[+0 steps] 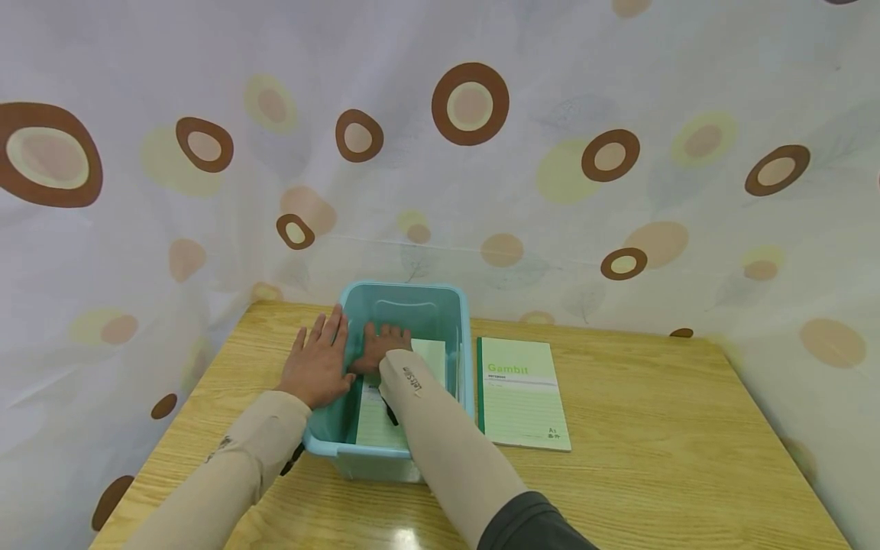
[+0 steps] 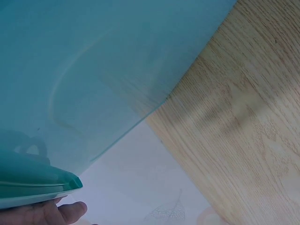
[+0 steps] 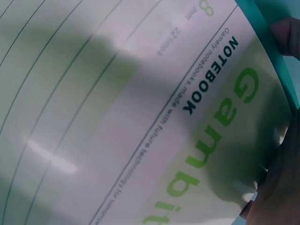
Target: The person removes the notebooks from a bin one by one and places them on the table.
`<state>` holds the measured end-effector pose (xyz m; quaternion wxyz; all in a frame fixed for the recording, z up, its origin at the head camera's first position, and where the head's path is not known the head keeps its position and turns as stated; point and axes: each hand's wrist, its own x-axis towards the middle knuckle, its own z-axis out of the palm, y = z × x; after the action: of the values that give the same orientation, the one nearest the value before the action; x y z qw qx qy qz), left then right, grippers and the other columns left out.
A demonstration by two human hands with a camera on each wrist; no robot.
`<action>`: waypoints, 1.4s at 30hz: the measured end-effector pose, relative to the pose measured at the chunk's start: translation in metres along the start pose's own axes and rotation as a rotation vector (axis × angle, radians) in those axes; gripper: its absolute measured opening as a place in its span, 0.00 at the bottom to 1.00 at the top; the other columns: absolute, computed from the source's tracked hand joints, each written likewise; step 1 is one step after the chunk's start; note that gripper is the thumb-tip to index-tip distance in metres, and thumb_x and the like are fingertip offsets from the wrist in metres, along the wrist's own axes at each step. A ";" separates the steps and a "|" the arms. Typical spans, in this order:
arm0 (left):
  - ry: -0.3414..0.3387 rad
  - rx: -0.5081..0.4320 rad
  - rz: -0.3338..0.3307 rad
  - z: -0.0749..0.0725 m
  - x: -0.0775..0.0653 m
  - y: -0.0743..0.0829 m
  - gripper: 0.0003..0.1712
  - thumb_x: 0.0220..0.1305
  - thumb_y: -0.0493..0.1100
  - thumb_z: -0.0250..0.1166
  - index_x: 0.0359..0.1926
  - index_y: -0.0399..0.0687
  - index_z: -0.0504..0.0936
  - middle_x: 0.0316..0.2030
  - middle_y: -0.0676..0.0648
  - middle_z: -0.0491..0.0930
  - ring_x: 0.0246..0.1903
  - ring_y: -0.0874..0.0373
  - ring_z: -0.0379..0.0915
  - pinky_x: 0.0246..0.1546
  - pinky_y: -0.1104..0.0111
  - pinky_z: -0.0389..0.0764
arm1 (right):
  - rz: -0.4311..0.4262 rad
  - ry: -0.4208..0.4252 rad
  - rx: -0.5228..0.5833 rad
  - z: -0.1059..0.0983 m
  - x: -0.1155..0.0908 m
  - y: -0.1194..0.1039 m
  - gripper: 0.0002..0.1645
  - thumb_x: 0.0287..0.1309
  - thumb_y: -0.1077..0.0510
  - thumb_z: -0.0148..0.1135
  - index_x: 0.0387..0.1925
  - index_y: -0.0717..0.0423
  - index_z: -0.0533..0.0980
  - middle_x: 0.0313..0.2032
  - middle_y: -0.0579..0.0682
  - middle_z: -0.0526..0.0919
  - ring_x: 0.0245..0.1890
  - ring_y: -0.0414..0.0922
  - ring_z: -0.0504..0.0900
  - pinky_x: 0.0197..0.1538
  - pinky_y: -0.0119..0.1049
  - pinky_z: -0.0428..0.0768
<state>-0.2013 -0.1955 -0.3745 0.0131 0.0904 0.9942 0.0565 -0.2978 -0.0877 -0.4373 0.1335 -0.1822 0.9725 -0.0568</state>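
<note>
A light blue plastic bin (image 1: 354, 466) stands on the table with a pale green Gambit notebook (image 1: 381, 435) lying inside it. My left hand (image 1: 318, 367) rests on the bin's left rim, its fingers straight. From the left wrist, the bin's translucent wall (image 2: 103, 61) fills much of the view, with fingers (image 2: 70, 212) beside the rim. My right hand (image 1: 380, 347) reaches into the bin at the notebook's upper left corner, fingers extended. Close up, the right wrist view shows the notebook's cover (image 3: 140, 112), with a digit (image 3: 287, 37) at the green spine and fingertips along the top edge.
A second Gambit notebook (image 1: 519, 397) with a dark green spine lies on the wooden table (image 1: 653, 458), just right of the bin. Behind the table hangs a white patterned cloth (image 1: 412, 191), which also lines both sides.
</note>
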 end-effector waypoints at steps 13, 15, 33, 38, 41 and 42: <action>-0.003 -0.005 0.015 0.000 -0.002 0.004 0.49 0.62 0.47 0.65 0.73 0.29 0.48 0.74 0.34 0.41 0.72 0.36 0.39 0.68 0.42 0.47 | 0.006 0.032 0.001 0.001 -0.003 0.001 0.42 0.58 0.34 0.54 0.67 0.51 0.61 0.63 0.54 0.69 0.64 0.51 0.66 0.67 0.52 0.59; -0.003 -0.007 0.020 0.000 -0.002 0.005 0.49 0.62 0.47 0.65 0.73 0.30 0.48 0.74 0.34 0.42 0.72 0.36 0.39 0.68 0.42 0.47 | 0.016 0.048 -0.008 0.001 -0.003 0.001 0.41 0.60 0.35 0.52 0.68 0.51 0.60 0.64 0.55 0.69 0.64 0.52 0.66 0.67 0.53 0.58; -0.015 0.000 0.005 0.000 0.002 0.001 0.52 0.60 0.47 0.66 0.73 0.29 0.46 0.74 0.34 0.40 0.72 0.35 0.40 0.69 0.42 0.46 | -0.021 0.349 -0.052 -0.049 -0.009 0.007 0.37 0.59 0.39 0.51 0.66 0.52 0.63 0.57 0.56 0.72 0.60 0.54 0.69 0.66 0.55 0.61; -0.014 -0.008 0.009 0.000 0.002 0.001 0.52 0.59 0.46 0.66 0.73 0.28 0.47 0.74 0.34 0.40 0.71 0.35 0.41 0.68 0.42 0.47 | -0.083 0.455 -0.088 -0.076 -0.017 0.007 0.29 0.55 0.40 0.52 0.53 0.52 0.66 0.44 0.53 0.73 0.47 0.52 0.72 0.58 0.53 0.66; -0.010 -0.015 0.009 -0.001 0.002 0.002 0.51 0.59 0.45 0.66 0.73 0.28 0.47 0.74 0.33 0.40 0.71 0.34 0.41 0.68 0.42 0.46 | -0.103 0.504 -0.117 -0.093 -0.025 0.005 0.23 0.54 0.42 0.51 0.46 0.52 0.66 0.39 0.52 0.71 0.40 0.50 0.70 0.53 0.50 0.68; -0.011 -0.020 0.008 -0.001 0.002 0.002 0.51 0.59 0.45 0.65 0.73 0.28 0.47 0.74 0.34 0.40 0.71 0.34 0.40 0.68 0.42 0.46 | -0.107 0.515 -0.120 -0.099 -0.028 0.004 0.22 0.54 0.43 0.51 0.45 0.52 0.66 0.38 0.51 0.71 0.39 0.50 0.70 0.52 0.49 0.68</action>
<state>-0.2032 -0.1929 -0.3735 0.0194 0.0946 0.9931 0.0659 -0.3015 -0.0672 -0.3367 -0.1325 -0.2205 0.9650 -0.0504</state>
